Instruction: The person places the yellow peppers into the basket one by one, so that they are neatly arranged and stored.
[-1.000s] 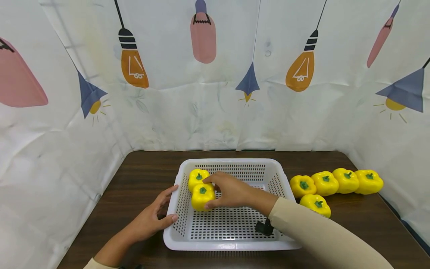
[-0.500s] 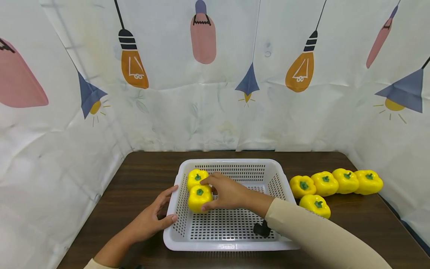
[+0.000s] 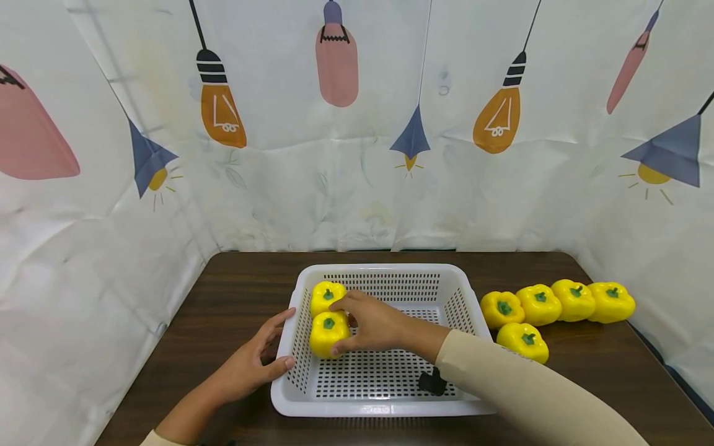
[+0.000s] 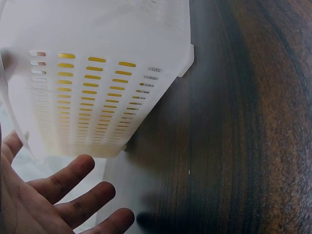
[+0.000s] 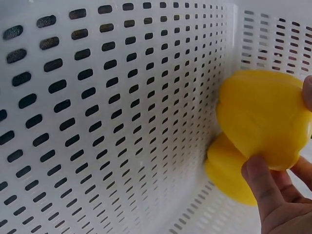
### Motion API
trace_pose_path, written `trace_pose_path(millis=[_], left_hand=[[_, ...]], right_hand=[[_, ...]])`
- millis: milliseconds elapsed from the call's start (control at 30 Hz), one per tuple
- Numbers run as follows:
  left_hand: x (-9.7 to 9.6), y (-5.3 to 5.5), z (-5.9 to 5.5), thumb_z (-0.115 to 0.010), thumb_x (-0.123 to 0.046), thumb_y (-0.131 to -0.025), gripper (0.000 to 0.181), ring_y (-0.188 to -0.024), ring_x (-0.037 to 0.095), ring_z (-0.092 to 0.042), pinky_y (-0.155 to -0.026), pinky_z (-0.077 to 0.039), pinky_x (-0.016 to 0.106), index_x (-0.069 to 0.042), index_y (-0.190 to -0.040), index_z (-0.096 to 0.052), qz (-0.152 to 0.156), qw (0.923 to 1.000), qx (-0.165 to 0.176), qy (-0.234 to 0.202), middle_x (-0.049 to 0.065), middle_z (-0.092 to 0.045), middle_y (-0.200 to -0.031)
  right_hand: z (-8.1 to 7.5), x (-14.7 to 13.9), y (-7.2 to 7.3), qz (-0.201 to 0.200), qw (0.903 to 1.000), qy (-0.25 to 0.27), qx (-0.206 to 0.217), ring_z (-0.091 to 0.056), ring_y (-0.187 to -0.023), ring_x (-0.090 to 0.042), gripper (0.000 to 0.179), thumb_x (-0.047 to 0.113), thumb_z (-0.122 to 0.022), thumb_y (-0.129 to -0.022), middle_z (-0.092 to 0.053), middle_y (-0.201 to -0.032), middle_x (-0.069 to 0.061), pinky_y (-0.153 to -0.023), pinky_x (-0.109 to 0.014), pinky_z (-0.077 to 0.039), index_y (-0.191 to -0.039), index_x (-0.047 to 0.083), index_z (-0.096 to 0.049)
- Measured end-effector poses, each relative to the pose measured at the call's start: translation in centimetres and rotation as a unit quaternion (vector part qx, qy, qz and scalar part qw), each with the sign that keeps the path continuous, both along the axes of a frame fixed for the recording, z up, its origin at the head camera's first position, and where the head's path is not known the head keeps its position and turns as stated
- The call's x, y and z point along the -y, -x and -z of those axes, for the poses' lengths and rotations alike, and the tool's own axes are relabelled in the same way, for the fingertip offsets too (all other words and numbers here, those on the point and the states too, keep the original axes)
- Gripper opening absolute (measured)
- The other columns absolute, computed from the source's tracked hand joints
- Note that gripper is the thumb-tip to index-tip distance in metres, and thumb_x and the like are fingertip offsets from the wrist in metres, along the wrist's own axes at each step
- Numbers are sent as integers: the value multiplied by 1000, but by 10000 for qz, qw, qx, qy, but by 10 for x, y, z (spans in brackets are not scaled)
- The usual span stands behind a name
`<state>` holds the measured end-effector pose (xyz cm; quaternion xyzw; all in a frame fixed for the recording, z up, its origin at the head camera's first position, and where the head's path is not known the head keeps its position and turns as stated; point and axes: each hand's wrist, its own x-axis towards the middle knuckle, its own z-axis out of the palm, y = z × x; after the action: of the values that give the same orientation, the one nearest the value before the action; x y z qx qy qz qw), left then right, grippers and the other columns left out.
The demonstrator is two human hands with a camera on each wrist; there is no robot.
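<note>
My right hand (image 3: 375,322) grips a yellow bell pepper (image 3: 329,336) with a green stem, inside the left part of a white perforated plastic basket (image 3: 385,409). In the right wrist view the held pepper (image 5: 263,114) overlaps a second yellow bell pepper (image 5: 228,170) behind it. From the head, that second pepper (image 3: 326,296) sits just beyond the held one, by the basket's left wall. My left hand (image 3: 253,356) touches the basket's left rim with thumb and forefinger. In the left wrist view the other fingers (image 4: 87,200) spread, stretched out beside the basket's outer wall.
Several more yellow bell peppers (image 3: 574,300) stand in a row on the dark wooden table (image 3: 245,279), right of the basket. One pepper (image 3: 523,342) lies nearer, close to the right sleeve (image 3: 519,384). A patterned white sheet (image 3: 334,192) hangs around the table.
My right hand has moved the pepper slightly left and toward me inside the basket. My left hand has stayed at the rim.
</note>
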<state>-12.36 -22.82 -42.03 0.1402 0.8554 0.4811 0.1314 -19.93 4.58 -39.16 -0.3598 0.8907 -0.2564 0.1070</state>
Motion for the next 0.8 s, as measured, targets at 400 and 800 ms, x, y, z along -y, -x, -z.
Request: trace_pose_path(millis=[400, 800], left_hand=[[0, 1, -1, -63, -26, -89, 75, -107, 32, -55, -76, -53, 34, -41, -146, -15, 87, 9999, -39, -33, 15, -40, -137], [-1, -1, -2, -63, -26, -89, 75, -105, 32, -55, -73, -53, 34, -41, -146, -16, -10, 10000, 30, 21, 16, -40, -138]], right_hand=[[3, 3, -2, 207, 9997, 7, 108, -53, -94, -7, 82, 64, -73, -63, -42, -127, 2, -79, -18, -46, -132, 25, -51], [2, 2, -4, 193, 9995, -248, 1, -51, -93, -9, 84, 68, -70, -63, -42, -126, 2, -77, -23, -47, -134, 32, -48]])
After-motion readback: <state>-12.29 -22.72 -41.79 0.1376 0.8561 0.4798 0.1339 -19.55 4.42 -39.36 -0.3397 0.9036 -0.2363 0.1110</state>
